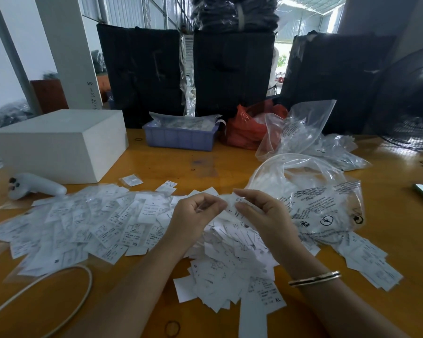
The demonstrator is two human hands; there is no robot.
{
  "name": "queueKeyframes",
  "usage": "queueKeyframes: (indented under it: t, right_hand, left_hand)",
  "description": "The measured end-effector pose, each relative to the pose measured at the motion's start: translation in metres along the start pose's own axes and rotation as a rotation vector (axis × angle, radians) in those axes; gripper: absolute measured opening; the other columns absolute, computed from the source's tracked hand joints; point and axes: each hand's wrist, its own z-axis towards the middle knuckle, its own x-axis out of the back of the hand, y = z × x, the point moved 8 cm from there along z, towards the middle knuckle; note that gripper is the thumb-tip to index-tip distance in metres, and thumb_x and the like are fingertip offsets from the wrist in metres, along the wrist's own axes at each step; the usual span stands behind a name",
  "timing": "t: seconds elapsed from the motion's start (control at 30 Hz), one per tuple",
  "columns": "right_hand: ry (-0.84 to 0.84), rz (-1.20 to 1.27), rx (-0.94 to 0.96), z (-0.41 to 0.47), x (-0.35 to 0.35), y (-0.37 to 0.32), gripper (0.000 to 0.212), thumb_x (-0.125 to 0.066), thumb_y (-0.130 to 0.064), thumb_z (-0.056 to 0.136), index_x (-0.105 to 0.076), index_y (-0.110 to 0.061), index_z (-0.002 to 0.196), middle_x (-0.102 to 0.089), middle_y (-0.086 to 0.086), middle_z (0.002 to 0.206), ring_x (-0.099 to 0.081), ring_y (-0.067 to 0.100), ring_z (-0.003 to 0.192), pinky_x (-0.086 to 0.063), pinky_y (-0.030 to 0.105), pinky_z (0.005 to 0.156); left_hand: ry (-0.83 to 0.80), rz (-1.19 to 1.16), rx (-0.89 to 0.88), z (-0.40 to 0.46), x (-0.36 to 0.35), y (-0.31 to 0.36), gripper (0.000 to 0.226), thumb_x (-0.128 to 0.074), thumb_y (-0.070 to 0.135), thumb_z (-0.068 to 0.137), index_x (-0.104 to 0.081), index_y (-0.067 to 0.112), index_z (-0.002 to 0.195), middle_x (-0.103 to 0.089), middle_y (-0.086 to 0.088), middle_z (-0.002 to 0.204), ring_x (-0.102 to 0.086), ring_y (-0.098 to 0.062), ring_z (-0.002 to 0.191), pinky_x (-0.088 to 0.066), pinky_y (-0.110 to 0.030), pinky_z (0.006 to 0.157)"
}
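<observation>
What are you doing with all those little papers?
A person is busy with a big heap of small white printed paper labels spread over the orange-brown wooden table. The left hand and the right hand together pinch one white label just above the heap. A clear plastic bag with black print lies to the right. A purple plastic tray and a white box stand farther back.

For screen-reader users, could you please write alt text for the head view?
A left hand and right hand pinch one white label above a heap of labels on an orange table; clear plastic bags lie to the right.
</observation>
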Motion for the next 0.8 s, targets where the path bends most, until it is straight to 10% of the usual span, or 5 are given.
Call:
queueKeyframes:
  t: [0.8]
  right_hand:
    - [0.062,0.046,0.042,0.001,0.009,-0.003,0.030,-0.064,-0.011,0.087,-0.066,-0.040,0.094,-0.065,-0.014,0.071,-0.056,0.001,0.060,-0.049,0.017,0.056]
  left_hand:
    - [-0.016,-0.060,0.099,-0.001,-0.002,-0.006,0.015,-0.069,0.050,0.061,-0.073,0.038,0.069,-0.071,0.015,0.075,-0.064,0.003,0.074,-0.044,-0.004,0.063]
